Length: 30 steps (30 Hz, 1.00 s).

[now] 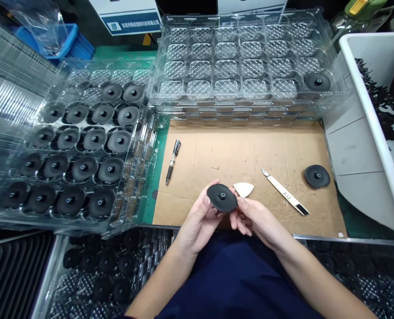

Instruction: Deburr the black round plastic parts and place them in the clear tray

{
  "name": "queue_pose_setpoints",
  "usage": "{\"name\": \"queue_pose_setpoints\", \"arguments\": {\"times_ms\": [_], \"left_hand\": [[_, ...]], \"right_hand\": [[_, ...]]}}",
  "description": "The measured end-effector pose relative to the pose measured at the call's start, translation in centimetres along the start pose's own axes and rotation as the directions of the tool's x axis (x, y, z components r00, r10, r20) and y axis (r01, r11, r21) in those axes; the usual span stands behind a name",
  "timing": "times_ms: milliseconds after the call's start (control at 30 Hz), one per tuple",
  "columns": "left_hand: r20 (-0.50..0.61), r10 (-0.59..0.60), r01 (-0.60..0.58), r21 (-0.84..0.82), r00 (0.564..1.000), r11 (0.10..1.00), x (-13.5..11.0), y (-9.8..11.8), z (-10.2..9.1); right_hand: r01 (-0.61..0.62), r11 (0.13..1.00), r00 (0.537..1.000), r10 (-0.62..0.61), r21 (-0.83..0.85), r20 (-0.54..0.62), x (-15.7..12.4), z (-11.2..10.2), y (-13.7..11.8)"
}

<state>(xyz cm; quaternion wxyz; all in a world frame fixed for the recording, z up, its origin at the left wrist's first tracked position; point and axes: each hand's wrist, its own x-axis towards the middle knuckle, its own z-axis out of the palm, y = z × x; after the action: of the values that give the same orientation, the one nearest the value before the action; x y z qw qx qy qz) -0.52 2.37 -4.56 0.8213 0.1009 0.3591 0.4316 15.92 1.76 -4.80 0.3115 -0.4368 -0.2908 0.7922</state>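
Note:
A black rounded disc [221, 197] with a small raised stub at its centre is held above the front of the cardboard sheet [210, 150]. My left hand [200, 217] grips it from the left, thumb near the rim and fingers underneath. On the other side, my right hand [255, 217] pinches its right edge, the other fingers curled below. Just behind the right fingers shows a white triangular piece [244, 189]; whether they touch it I cannot tell. Further right lie a white-handled craft knife [285, 191] marked A13 and a second black disc [317, 176].
A pen [173, 161] lies on the cardboard's left. Clear plastic trays stand left [135, 177], many pockets holding black discs, and behind [243, 104], with one disc at the right end. At right, a white bin [359, 102] contains black scraps. A blue crate [77, 42] sits back left.

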Motion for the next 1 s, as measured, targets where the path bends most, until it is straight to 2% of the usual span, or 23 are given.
{"name": "queue_pose_setpoints", "arguments": {"times_ms": [33, 67, 100, 133, 167, 200, 267, 367, 433, 500, 567, 633, 667, 700, 767, 900, 1000], "left_hand": [[-0.009, 0.011, -0.011, -0.027, 1.000, 1.000, 0.0, 0.3, -0.1], [-0.020, 0.026, -0.027, -0.051, 0.999, 0.998, 0.1, 0.6, -0.2], [-0.034, 0.049, -0.051, -0.070, 0.998, 0.996, 0.1, 0.9, -0.3], [-0.054, 0.076, -0.080, -0.086, 0.996, 0.993, 0.2, 1.1, -0.4], [-0.078, 0.108, -0.115, -0.094, 0.991, 0.989, 0.4, 1.3, -0.5], [-0.102, 0.142, -0.152, -0.098, 0.985, 0.984, 0.6, 1.5, -0.7], [-0.139, 0.195, -0.210, -0.097, 0.971, 0.973, 1.1, 1.7, -0.9], [-0.176, 0.235, -0.253, -0.089, 0.956, 0.963, 2.1, 1.8, -1.2], [-0.180, 0.243, -0.262, -0.085, 0.953, 0.961, 2.8, 1.7, -1.3], [-0.168, 0.249, -0.265, -0.081, 0.954, 0.961, 3.6, 1.5, -1.4], [-0.161, 0.254, -0.268, -0.073, 0.954, 0.961, 4.4, 1.2, -1.5], [-0.173, 0.261, -0.273, -0.051, 0.950, 0.961, 5.0, 0.8, -1.8], [-0.183, 0.267, -0.278, -0.038, 0.946, 0.960, 5.2, 0.6, -1.9], [-0.195, 0.275, -0.285, -0.025, 0.942, 0.958, 5.3, 0.4, -2.0], [-0.208, 0.278, -0.286, -0.012, 0.938, 0.958, 5.4, 0.2, -2.2], [-0.193, 0.251, -0.263, -0.039, 0.949, 0.964, 5.3, 0.0, -2.4], [-0.233, 0.272, -0.285, -0.021, 0.934, 0.958, 5.3, 0.0, -2.3]], "right_hand": [[0.037, 0.987, 0.995, -0.051, -0.157, -0.085, 0.0, -0.4, -0.1], [0.064, 0.931, 0.973, -0.139, -0.360, -0.185, 0.0, -0.9, -0.2], [0.056, 0.817, 0.930, -0.252, -0.574, -0.267, 0.1, -1.5, -0.2], [0.012, 0.664, 0.877, -0.367, -0.748, -0.312, 0.2, -2.1, 0.0], [-0.045, 0.515, 0.830, -0.457, -0.856, -0.319, 0.3, -2.6, 0.3], [-0.078, 0.415, 0.807, -0.508, -0.907, -0.302, 0.5, -3.1, 0.7], [-0.023, 0.328, 0.811, -0.546, -0.945, -0.209, 0.9, -3.5, 1.7], [0.186, 0.332, 0.845, -0.534, -0.925, -0.021, 1.2, -3.2, 2.7], [0.231, 0.348, 0.866, -0.499, -0.909, 0.029, 1.4, -2.7, 2.3], [0.183, 0.416, 0.888, -0.458, -0.891, -0.031, 1.9, -2.3, 1.1], [0.133, 0.542, 0.908, -0.402, -0.830, -0.117, 2.9, -2.1, -0.6], [0.128, 0.665, 0.922, -0.354, -0.736, -0.159, 4.2, -1.8, -2.2], [0.141, 0.695, 0.915, -0.363, -0.705, -0.175, 4.9, -1.6, -2.8], [0.155, 0.702, 0.899, -0.392, -0.695, -0.195, 5.5, -1.2, -3.3], [0.185, 0.662, 0.872, -0.452, -0.727, -0.189, 6.5, -0.4, -3.7], [0.220, 0.604, 0.927, -0.374, -0.766, -0.028, 7.1, 0.5, -3.7], [0.189, 0.530, 0.892, -0.444, -0.827, -0.081, 7.0, 0.5, -3.7]]}}
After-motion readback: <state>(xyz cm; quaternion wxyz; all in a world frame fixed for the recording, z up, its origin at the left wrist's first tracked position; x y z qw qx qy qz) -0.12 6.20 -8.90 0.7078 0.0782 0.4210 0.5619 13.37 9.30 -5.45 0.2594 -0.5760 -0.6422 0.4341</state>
